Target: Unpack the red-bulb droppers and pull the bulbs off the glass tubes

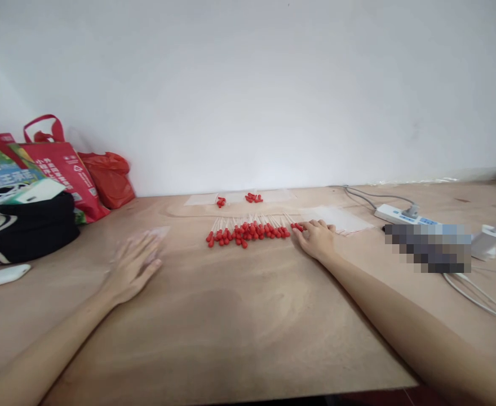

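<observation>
My left hand (132,268) lies palm down on the left of the table, fingers stretched out over a clear plastic bag (161,232); it is slightly blurred. A spread row of thin pale sticks with red bulb-shaped ends (248,231) lies across the middle, red ends towards me. At the row's right end is my right hand (318,239), its fingers bent and its thumb and forefinger closed about a few red ends (297,226). Just beyond that hand lies a stack of clear plastic bags (341,219).
Two small red-ended bunches (254,198) lie on clear bags near the wall. At left stand red shopping bags (68,169), a black striped bag (28,231) and a white object (7,275). A power strip (400,214), cables and a charger (487,241) occupy the right.
</observation>
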Demonstrator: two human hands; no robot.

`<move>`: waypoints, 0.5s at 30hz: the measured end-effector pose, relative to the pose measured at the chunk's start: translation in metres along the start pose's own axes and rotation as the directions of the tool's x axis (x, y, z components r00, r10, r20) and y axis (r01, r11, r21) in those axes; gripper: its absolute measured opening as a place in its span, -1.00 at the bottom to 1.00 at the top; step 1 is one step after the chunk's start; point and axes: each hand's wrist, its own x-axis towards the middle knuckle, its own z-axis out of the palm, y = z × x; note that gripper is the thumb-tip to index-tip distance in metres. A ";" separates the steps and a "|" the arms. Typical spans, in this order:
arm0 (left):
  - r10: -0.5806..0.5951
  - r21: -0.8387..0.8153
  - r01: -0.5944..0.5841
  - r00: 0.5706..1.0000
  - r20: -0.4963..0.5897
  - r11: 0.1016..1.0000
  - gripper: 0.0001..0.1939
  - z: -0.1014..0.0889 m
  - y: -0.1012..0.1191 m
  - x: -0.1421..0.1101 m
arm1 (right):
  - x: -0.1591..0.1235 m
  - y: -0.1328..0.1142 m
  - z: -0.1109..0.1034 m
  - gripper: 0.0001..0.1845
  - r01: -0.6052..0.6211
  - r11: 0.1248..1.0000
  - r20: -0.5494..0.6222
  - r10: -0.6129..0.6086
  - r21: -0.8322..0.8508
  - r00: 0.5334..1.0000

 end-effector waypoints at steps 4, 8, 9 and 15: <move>0.385 -0.292 -0.353 0.921 0.059 0.889 -0.53 0.007 0.078 0.023 | 0.004 -0.003 0.003 -0.70 0.023 0.997 0.058 -0.019 -0.073 0.998; 0.534 -0.509 -0.479 0.844 -0.045 0.715 -0.60 0.020 0.150 0.046 | 0.007 -0.004 0.006 -0.71 -0.016 0.991 0.099 0.029 -0.132 0.995; 0.531 -0.530 -0.481 0.845 -0.066 0.698 -0.62 0.023 0.162 0.051 | 0.008 -0.005 0.007 -0.72 -0.027 0.990 0.109 0.043 -0.140 0.993; 0.508 -0.596 -0.434 0.860 -0.051 0.675 -0.67 0.028 0.182 0.062 | 0.009 -0.006 0.013 -0.74 -0.065 0.993 0.085 0.074 -0.102 0.994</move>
